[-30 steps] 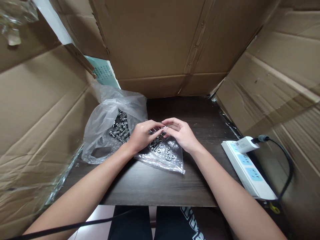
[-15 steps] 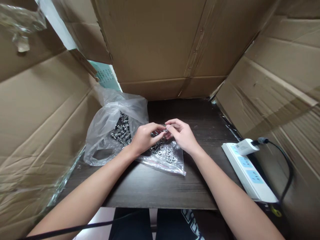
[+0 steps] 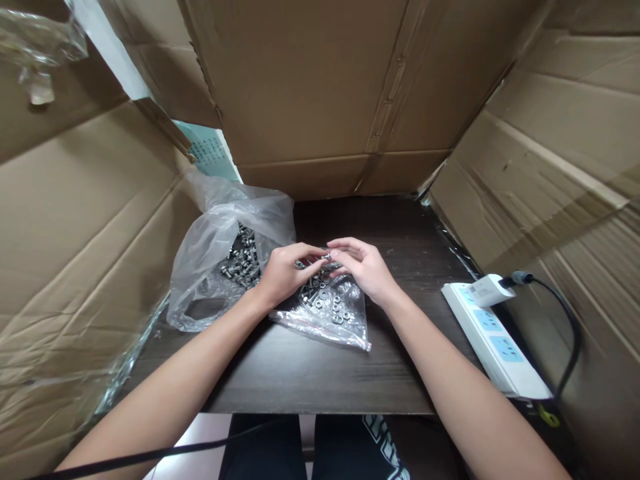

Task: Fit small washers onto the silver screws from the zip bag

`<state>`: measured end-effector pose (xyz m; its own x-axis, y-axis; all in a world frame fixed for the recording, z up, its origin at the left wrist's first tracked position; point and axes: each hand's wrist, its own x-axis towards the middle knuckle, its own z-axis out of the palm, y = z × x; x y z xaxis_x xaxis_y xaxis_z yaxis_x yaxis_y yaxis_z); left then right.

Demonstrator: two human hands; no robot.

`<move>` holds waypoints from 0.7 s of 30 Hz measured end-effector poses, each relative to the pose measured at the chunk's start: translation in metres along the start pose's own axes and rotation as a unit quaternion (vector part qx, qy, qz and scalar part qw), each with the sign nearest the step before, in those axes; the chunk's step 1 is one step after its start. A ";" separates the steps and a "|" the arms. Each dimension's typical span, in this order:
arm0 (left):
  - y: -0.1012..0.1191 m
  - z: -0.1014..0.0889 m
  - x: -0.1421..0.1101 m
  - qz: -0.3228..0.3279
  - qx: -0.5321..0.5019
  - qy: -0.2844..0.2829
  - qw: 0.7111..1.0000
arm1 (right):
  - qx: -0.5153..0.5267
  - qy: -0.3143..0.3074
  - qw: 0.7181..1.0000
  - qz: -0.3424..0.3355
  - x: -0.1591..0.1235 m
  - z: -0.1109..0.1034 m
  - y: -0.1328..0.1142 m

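Between the fingertips of both hands is a small metal bolt [image 3: 327,257], held above a flat clear zip bag [image 3: 357,333]. My left hand [image 3: 287,270] pinches one end with thumb and forefinger. On the other end are the thumb and fingers of my right hand [image 3: 367,270], partly hiding it; whether a nut or washer is on the bolt is too small to tell. Loose washers and nuts [image 3: 337,310] lie on the flat bag below. To the left, a larger cloudy plastic bag [image 3: 200,247] lies open with many bolts [image 3: 243,263] in it.
Cardboard walls [image 3: 320,80] enclose the dark table [image 3: 320,393] at the back and sides. A white power strip [image 3: 500,347] with a plugged-in adapter [image 3: 490,291] and black cable runs along the right edge. A dark strap crosses the lower left.
The bolt shows more plainly between the fingertips, with the fingers slightly further apart. Both hands stay nearly in place, and the view has shifted slightly.
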<state>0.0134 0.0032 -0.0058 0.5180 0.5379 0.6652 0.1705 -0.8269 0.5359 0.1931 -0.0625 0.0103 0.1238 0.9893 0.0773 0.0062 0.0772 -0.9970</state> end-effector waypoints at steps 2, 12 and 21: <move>0.000 -0.001 0.001 -0.007 -0.005 0.004 1.000 | 0.025 -0.036 0.999 -0.007 0.000 0.000 -0.001; 0.001 -0.004 0.003 -0.025 -0.025 0.000 0.999 | -0.003 -0.020 1.000 -0.010 -0.002 0.001 -0.003; -0.001 -0.004 0.001 -0.020 -0.023 -0.005 1.000 | -0.048 -0.022 0.998 -0.020 -0.002 0.001 -0.001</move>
<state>0.0104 0.0052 -0.0042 0.5191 0.5691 0.6377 0.1533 -0.7960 0.5856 0.1915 -0.0647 0.0109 0.0789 0.9903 0.1142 0.1054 0.1056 -0.9888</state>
